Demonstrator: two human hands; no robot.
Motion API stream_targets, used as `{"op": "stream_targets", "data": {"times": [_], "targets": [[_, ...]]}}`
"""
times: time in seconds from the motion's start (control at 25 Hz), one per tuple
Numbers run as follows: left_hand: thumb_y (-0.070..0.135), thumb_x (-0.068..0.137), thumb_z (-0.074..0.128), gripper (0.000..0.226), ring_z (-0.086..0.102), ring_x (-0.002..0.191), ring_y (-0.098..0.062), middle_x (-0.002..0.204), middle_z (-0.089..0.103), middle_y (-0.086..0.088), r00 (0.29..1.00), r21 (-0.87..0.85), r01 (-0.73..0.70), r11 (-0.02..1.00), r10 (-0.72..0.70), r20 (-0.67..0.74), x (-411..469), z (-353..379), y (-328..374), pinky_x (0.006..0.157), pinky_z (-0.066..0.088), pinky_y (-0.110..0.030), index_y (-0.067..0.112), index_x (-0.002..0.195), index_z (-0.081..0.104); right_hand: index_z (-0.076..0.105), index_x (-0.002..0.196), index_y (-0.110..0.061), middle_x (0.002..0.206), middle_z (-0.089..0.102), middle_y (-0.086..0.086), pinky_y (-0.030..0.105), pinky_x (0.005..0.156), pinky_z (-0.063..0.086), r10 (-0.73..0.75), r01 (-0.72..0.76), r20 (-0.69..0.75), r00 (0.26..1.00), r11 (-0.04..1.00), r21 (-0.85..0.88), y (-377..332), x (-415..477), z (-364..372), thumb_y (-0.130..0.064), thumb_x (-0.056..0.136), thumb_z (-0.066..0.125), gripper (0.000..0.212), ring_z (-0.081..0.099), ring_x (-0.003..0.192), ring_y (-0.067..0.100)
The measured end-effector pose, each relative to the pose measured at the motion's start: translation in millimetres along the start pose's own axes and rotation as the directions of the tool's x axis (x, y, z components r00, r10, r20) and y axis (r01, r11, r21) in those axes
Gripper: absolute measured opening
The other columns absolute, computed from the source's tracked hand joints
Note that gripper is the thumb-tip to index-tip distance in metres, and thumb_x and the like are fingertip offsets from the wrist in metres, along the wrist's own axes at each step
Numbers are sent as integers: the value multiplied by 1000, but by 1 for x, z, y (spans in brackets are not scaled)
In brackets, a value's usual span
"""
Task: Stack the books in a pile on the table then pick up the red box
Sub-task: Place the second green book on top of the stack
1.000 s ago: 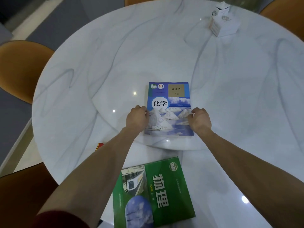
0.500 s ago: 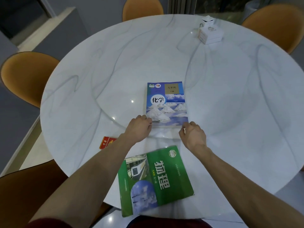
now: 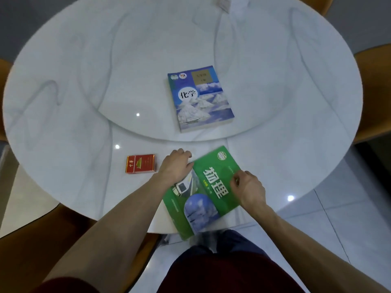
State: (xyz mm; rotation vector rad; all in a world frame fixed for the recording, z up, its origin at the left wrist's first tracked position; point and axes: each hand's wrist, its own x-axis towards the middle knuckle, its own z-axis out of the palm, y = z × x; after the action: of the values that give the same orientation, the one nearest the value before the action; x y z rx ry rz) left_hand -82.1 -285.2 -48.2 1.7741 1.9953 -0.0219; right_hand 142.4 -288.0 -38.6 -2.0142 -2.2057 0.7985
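Note:
A blue book (image 3: 200, 98) lies flat on the raised round centre of the white marble table (image 3: 84, 81). A green book (image 3: 203, 191) lies tilted at the near edge, its lower corner overhanging the table. My left hand (image 3: 176, 167) rests on the green book's upper left edge, fingers curled over it. My right hand (image 3: 248, 188) pinches the book's right edge. The red box (image 3: 141, 163) lies flat on the table, just left of my left hand, touched by neither hand.
A white box (image 3: 230, 5) sits at the far edge of the table, cut off by the frame. Orange chairs (image 3: 372, 92) stand around the table, on the right, the left and below the near left edge. My legs show below the table's rim.
Both hands have left the blue book and come back to the green book at the near edge. The view has tilted down, so the red box now shows fully.

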Motion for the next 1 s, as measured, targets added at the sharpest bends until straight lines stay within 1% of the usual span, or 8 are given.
{"op": "stream_targets", "data": {"times": [0.12,0.24,0.4,0.52,0.64,0.8,0.88,1.0], "targets": [[36,91,52,44,48,114,-34,121,53,-18,999,-58,19,998,-17,44,-2,15,-2,95,45,-45,10,126,49,59,86,-6,87,66,14,36,64,52,96,-98,70,993,995,21,12,-31,19,-31,91,47,28,62,74,31],[39,87,57,50,45,116,-32,124,50,-16,998,-81,48,996,-45,43,-3,25,-2,94,45,-47,11,128,47,62,86,-8,84,68,12,30,60,47,193,-202,157,969,978,43,17,-51,38,-38,91,50,32,62,69,29],[39,83,64,53,49,113,-32,124,52,-15,996,-114,76,991,-71,54,1,25,-1,93,46,-46,14,128,48,59,67,-12,56,57,2,25,50,40,332,-369,183,925,900,232,14,-56,55,-35,88,60,31,53,53,21],[30,85,64,47,57,112,-31,129,58,-15,987,-270,105,957,-68,144,7,17,-4,94,47,-38,15,128,52,63,85,-4,75,71,15,36,68,57,476,-508,192,858,737,444,11,-56,63,-22,84,63,19,68,70,30],[25,92,56,39,53,120,-28,137,53,-13,973,-399,109,910,-16,229,3,9,-7,97,42,-34,22,130,49,52,99,-4,92,68,17,45,76,58,545,-553,196,815,630,545,11,-60,65,-15,81,64,24,69,79,35],[25,95,49,33,56,98,-20,120,60,-10,969,-543,98,834,45,245,-15,3,-11,84,39,-30,33,128,46,43,107,-6,95,67,17,34,70,52,557,-537,168,814,609,584,9,-67,65,-19,81,64,35,66,84,32],[24,95,51,32,58,95,-14,107,64,-1,978,-632,103,768,36,203,-25,2,-11,81,39,-26,35,124,49,44,113,-6,98,69,17,33,73,50,553,-517,167,816,571,638,8,-70,66,-22,83,65,40,65,88,31],[18,93,54,31,63,86,5,91,65,15,984,-753,135,644,1,177,-35,5,-9,70,44,-7,42,112,53,49,115,-6,102,67,16,29,74,48,536,-477,163,828,522,707,5,-75,64,-25,90,58,34,64,88,30]]}}
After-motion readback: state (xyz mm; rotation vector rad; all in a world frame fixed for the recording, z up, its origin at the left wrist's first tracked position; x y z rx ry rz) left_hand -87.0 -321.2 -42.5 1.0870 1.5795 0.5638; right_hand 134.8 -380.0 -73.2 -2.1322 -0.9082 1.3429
